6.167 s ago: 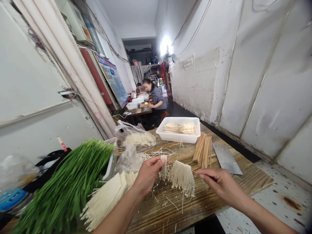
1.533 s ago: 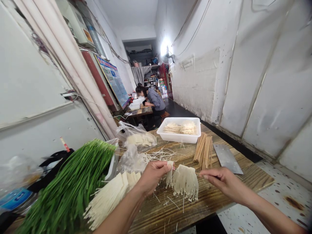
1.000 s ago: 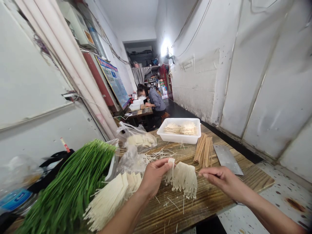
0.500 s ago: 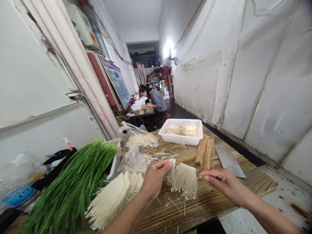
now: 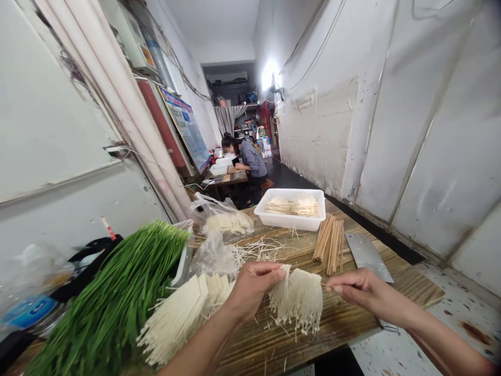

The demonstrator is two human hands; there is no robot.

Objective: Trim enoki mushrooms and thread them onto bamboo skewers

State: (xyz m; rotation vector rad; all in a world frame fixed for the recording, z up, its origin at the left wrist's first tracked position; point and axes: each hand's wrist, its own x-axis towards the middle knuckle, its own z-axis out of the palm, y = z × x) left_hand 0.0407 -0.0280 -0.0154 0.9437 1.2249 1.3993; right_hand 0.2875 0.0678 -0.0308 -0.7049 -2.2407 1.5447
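My left hand pinches the white end of an enoki mushroom piece at the left tip of a skewer. My right hand grips the other end of that thin wooden skewer between thumb and fingers. Between the hands hang skewered enoki mushrooms, their small caps pointing down above the board. Left of my left hand lies a pile of flat enoki slices, partly covered by my forearm. Beyond my right hand is a bundle of bare wooden skewers.
A white plastic tray with finished-looking skewers stands at the back. A metal cleaver blade lies to the right. Long green chives fill the left. A plastic bag holds more slices. Loose mushroom strands litter the wooden table. Farther off, a person sits at another table.
Both hands have shifted slightly right and down with the skewer. The mushroom pieces are spread a little wider along it, and the left fingers are still at its left end.
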